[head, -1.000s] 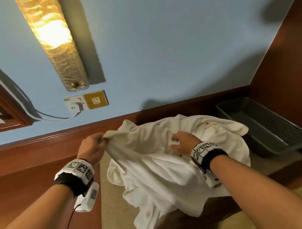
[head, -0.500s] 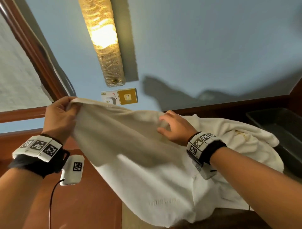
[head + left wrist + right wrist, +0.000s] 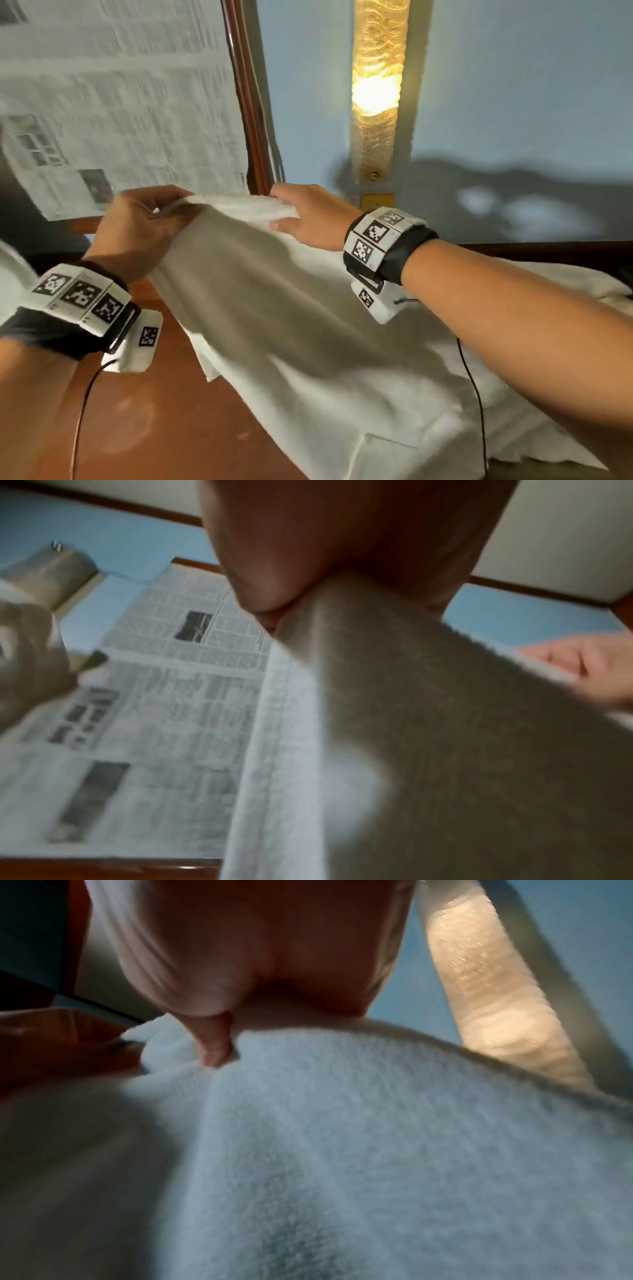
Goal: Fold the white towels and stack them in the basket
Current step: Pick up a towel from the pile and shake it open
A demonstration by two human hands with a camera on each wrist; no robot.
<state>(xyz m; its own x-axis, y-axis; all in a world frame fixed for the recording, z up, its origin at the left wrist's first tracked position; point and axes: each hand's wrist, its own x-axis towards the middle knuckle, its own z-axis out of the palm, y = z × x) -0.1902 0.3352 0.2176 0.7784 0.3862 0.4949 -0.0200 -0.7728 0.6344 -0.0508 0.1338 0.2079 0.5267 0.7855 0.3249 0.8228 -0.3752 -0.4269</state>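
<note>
- The white towel (image 3: 274, 308) is now raised, its top edge stretched in the air between the 2 hands, while the rest hangs down and trails over the bench (image 3: 144, 411) and the heap of white cloth (image 3: 565, 284) behind it.
- The left hand (image 3: 137, 226) pinches 1 end of that edge, thumb against curled fingers; the left wrist view shows the cloth squeezed in the pinch.
- The right hand (image 3: 308, 219) holds the same edge further along, thumb under and fingers over it; the right wrist view is blurred, but it seems to show a fingertip pressed into the terry, so the hold is probably a light pinch.
- What this means, as I judge it: the towel is separated from the heap and being opened out, which readies it for the first fold. No fold is made yet.
- Against the frame 1 s ago: the towel lay bunched low with the hands down on it, and the dark basket showed at the right. Now the hands are higher and the view has swung left to a newspaper-covered pane (image 3: 120, 102), so the basket is out of sight.
- Against 0.5 s ago: the right hand has moved from the towel's face up to its top edge.
</note>
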